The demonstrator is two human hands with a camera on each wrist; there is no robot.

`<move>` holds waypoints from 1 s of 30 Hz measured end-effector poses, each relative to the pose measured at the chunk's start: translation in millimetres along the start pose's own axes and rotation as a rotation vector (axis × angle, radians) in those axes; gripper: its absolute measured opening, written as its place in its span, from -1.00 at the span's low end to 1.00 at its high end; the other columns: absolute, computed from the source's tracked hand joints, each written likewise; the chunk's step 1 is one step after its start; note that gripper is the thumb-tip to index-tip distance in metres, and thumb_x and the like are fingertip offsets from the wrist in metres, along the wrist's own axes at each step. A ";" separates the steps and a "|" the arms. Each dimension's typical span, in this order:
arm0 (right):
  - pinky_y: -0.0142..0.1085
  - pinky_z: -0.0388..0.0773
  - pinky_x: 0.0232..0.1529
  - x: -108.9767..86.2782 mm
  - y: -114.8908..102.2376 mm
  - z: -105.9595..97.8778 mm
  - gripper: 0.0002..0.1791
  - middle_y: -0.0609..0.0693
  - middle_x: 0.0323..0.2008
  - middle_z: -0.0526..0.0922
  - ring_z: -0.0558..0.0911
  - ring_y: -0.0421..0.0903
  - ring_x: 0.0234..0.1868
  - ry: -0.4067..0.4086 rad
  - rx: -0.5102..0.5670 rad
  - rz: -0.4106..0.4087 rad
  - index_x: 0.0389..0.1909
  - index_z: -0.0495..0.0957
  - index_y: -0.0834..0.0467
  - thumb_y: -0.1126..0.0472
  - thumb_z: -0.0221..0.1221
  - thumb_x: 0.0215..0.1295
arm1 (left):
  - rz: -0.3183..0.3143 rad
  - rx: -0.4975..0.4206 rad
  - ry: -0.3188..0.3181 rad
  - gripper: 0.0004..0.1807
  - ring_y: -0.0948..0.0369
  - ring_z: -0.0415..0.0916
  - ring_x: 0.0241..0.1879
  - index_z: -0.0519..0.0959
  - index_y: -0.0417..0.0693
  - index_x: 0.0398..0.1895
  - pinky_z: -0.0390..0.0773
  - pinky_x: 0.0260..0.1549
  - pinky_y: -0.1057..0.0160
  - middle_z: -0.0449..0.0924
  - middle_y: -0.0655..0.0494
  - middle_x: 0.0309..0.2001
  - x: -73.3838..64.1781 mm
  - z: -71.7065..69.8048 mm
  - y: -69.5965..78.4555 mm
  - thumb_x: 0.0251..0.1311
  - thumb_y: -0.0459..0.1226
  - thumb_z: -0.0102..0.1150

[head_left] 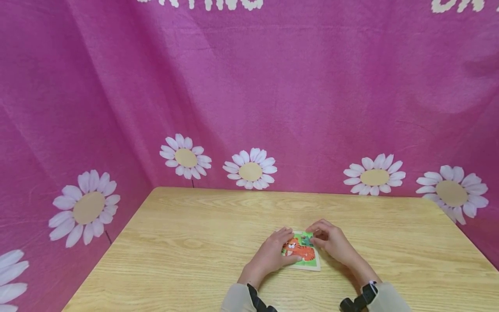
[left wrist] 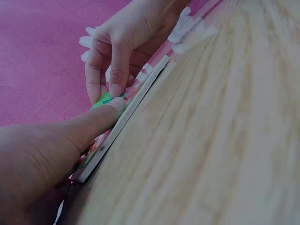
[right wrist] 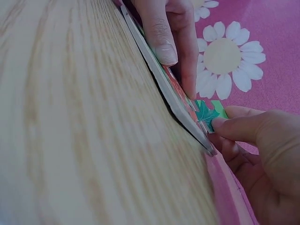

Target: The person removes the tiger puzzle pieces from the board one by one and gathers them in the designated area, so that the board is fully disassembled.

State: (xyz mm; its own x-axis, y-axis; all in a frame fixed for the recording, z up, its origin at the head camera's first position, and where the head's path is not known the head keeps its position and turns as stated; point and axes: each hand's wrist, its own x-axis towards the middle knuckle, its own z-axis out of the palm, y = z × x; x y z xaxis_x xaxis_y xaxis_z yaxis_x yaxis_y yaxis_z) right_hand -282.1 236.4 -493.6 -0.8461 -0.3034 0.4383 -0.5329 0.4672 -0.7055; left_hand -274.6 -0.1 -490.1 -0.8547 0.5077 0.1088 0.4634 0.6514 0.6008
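Observation:
A small jigsaw puzzle board [head_left: 317, 263] with a pale rim lies on the table, picturing an orange tiger on green. My left hand [head_left: 270, 255] rests across its left part, fairly straight fingers toward the far edge and thumb on the near part of the picture. At the far right corner, my right hand [head_left: 334, 243] pinches a green puzzle piece [right wrist: 208, 114] with a dark green leaf between thumb and fingers. In the right wrist view the piece is tilted up from the board. The left hand covers some of the picture.
The light wooden table [head_left: 187, 242] extends around the board. Behind and to the left hangs a magenta cloth [head_left: 296, 95] with white daisies. Black straps with small devices [head_left: 362, 297] circle both wrists, beside beige sleeves.

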 end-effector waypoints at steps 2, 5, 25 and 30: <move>-0.43 0.65 -0.20 -0.2 2.5 0.6 -0.71 -0.02 -0.19 0.66 0.63 -0.28 -0.23 0.021 0.005 -0.031 -0.13 0.72 0.31 0.66 0.36 0.20 | 0.003 -0.002 -0.001 -0.25 0.09 0.23 0.62 0.56 -0.18 0.50 0.28 0.57 0.06 0.43 0.01 0.57 0.1 0.1 0.6 0.37 0.00 0.53; -0.45 0.64 -0.21 -0.5 3.4 0.8 -0.71 -0.01 -0.19 0.67 0.63 -0.30 -0.23 0.037 0.006 -0.046 -0.14 0.73 0.31 0.67 0.36 0.19 | 0.004 -0.008 -0.001 -0.25 0.09 0.23 0.62 0.56 -0.18 0.50 0.27 0.58 0.06 0.44 0.01 0.57 0.3 0.6 1.5 0.36 -0.01 0.54; -0.32 0.73 -0.06 -5.3 -2.8 -11.0 -0.76 0.04 -0.12 0.70 0.69 -0.17 -0.17 0.012 -0.025 0.092 -0.09 0.75 0.31 0.62 0.36 0.31 | -0.003 -0.029 -0.010 -0.24 0.09 0.21 0.63 0.54 -0.19 0.51 0.26 0.58 0.06 0.43 0.00 0.57 -1.4 -1.8 3.3 0.36 -0.03 0.55; -0.31 0.73 -0.05 -7.7 -2.3 -16.2 -0.76 0.04 -0.10 0.70 0.70 -0.13 -0.16 0.003 -0.032 0.122 -0.07 0.75 0.30 0.59 0.36 0.33 | -0.006 -0.036 -0.008 -0.24 0.09 0.20 0.63 0.54 -0.20 0.51 0.25 0.59 0.08 0.42 0.00 0.58 -1.9 -1.7 2.6 0.36 -0.04 0.55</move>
State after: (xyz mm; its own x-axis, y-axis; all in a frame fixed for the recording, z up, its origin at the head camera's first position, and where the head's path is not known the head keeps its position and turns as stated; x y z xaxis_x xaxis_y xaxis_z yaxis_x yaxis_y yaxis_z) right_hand -274.6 251.2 -486.3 -0.9046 -0.2405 0.3520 -0.4262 0.5265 -0.7356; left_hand -272.1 -0.3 -487.5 -0.8551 0.5089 0.0988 0.4497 0.6333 0.6298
